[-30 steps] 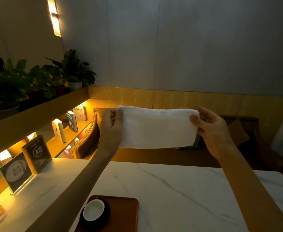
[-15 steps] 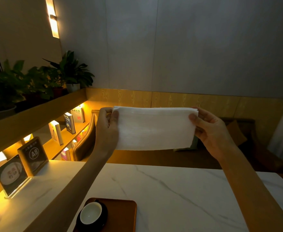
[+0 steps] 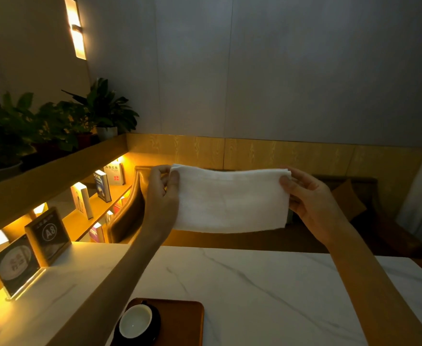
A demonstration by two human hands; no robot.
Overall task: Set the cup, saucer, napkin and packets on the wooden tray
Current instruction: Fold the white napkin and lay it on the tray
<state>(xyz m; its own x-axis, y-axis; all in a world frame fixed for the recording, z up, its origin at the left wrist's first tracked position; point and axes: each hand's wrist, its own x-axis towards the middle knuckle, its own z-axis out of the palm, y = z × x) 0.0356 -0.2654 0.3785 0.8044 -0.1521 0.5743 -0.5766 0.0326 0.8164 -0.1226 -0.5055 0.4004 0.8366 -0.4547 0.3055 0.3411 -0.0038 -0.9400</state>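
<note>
Both hands hold position as before, napkin (image 3: 231, 199) stretched in the air above the marble surface (image 3: 254, 290). Left hand (image 3: 161, 196) and right hand (image 3: 309, 196) each pinch a top corner. Wooden tray (image 3: 182, 320) at the near edge carries saucer (image 3: 155, 328) and cup (image 3: 135, 320). Sign (image 3: 49, 232) reads "A8".

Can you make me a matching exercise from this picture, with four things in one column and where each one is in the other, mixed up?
Things:
1. napkin
2. cup
3. table sign marked A8
4. potted plant

Places:
a. on the ledge above the lit bookshelf
b. held up in the air between both hands
c. standing at the left edge of the marble table
d. on the dark saucer on the wooden tray

Pairs: 1-b, 2-d, 3-c, 4-a
</note>
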